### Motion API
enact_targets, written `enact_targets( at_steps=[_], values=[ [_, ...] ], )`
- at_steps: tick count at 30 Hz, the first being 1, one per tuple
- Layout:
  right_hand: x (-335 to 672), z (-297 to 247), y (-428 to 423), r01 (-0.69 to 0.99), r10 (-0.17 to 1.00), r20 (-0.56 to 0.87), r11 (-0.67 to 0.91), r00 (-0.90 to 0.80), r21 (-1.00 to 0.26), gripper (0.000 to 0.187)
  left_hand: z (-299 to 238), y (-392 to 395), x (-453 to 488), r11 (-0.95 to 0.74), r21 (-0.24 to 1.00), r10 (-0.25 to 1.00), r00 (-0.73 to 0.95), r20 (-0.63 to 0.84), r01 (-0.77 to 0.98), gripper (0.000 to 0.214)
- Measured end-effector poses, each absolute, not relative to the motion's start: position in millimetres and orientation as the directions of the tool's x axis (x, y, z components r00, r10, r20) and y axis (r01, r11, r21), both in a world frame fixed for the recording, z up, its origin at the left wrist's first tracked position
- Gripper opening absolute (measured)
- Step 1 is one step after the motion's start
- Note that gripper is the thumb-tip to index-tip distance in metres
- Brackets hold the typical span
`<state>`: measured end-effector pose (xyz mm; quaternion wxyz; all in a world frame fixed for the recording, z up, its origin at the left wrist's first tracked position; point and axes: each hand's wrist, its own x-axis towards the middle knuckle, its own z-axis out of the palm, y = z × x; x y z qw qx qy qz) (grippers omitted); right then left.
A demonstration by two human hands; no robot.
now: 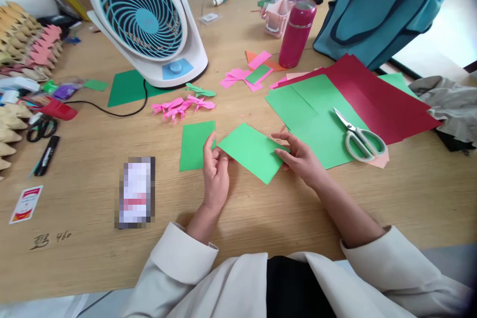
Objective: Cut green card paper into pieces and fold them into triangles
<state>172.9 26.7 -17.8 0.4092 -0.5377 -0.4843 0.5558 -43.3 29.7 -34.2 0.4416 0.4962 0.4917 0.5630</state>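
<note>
A light green sheet of paper (pixel 251 151) is held just over the table, tilted, between my two hands. My left hand (pixel 216 174) pinches its left corner, the index finger pointing up. At its right corner, my right hand (pixel 298 156) grips it between thumb and fingers. Just left of my left hand another green paper piece (pixel 194 146) lies flat on the wood. To the right of my right hand are larger light green sheets (pixel 316 114), with white-handled scissors (pixel 359 136) resting on them, blades slightly apart.
Dark red sheets (pixel 376 97) lie under the green ones. Behind stand a white fan (pixel 147 20), a magenta bottle (pixel 297 35) and a teal bag (pixel 372 15). Pink paper cutouts (pixel 182 106) lie before the fan. A phone (pixel 136 193) and black marker (pixel 47 155) are at left.
</note>
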Motion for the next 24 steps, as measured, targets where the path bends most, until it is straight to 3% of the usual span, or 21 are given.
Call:
enact_targets(
  at_steps=[3,7,11,18,21,24],
  values=[
    [174.9,-15.7,25.9,0.039,0.977,-0.189,-0.186,-0.099,-0.982,0.044,-34.8,29.6,-44.4,-0.182,0.980,0.982,-0.039,0.185,0.078,0.058],
    [175.7,-15.6,25.2,0.026,0.981,-0.163,-0.161,-0.109,-0.987,0.032,-37.6,30.4,-47.2,-0.252,0.925,0.968,0.064,0.245,0.284,0.044],
    [176.1,-17.1,23.9,0.046,0.983,-0.165,-0.162,-0.076,-0.986,0.027,-36.1,28.5,-48.1,-0.318,0.883,0.947,0.161,0.278,0.346,0.045],
    [183.2,-17.2,22.1,-0.186,0.979,-0.128,-0.157,-0.156,-0.970,0.025,-41.4,26.7,-52.5,-0.261,0.871,0.960,0.017,0.279,0.416,0.043],
    [180.7,-20.4,21.4,-0.137,0.982,-0.041,-0.067,-0.186,-0.988,0.027,-43.4,26.6,-52.5,-0.239,0.896,0.963,-0.024,0.267,0.375,0.040],
    [175.2,-24.6,19.6,-0.028,0.977,0.032,0.027,-0.209,-0.999,0.030,-38.9,23.3,-49.3,-0.284,0.851,0.952,0.025,0.305,0.441,0.040]
  ],
)
